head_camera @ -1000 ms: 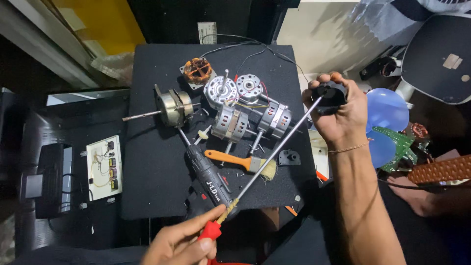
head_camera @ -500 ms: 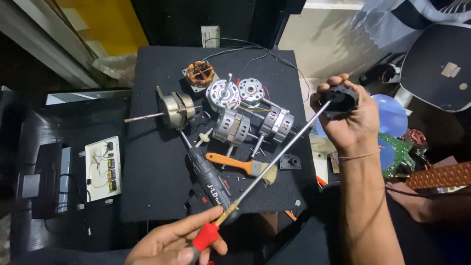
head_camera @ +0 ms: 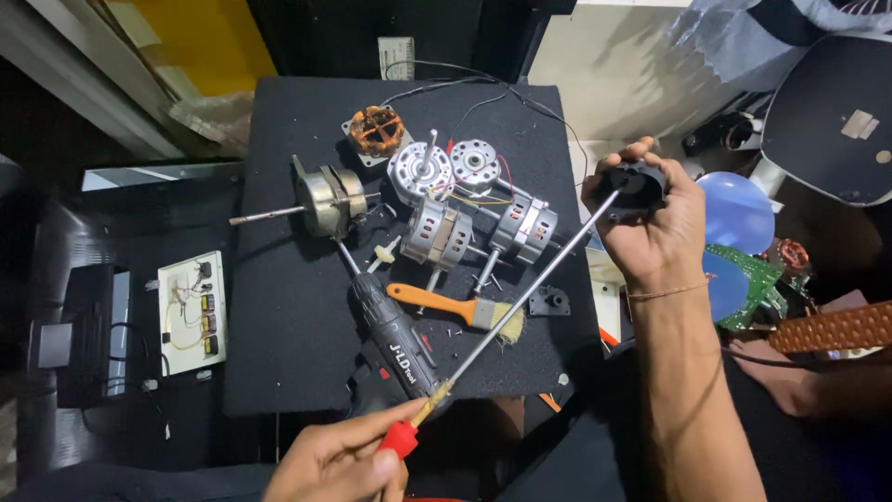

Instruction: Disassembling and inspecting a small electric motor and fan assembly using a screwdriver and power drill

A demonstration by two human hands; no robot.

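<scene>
The left hand point(head_camera: 339, 460) grips a long screwdriver point(head_camera: 520, 302) by its red handle, its tip seated in the small black part point(head_camera: 636, 186) clamped in the right hand point(head_camera: 650, 218) above the motors point(head_camera: 446, 209); turning squarely seems next.

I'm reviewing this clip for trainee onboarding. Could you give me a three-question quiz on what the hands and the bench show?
1. True or false: the left hand holds the red-handled screwdriver by its handle.
2. What does the screwdriver's tip reach into? A) the orange-handled brush B) the small black part in the right hand C) the black cordless drill
3. Fill in: the brush lies on the black ___, just below the motors.

Key:
1. True.
2. B.
3. mat.
</scene>
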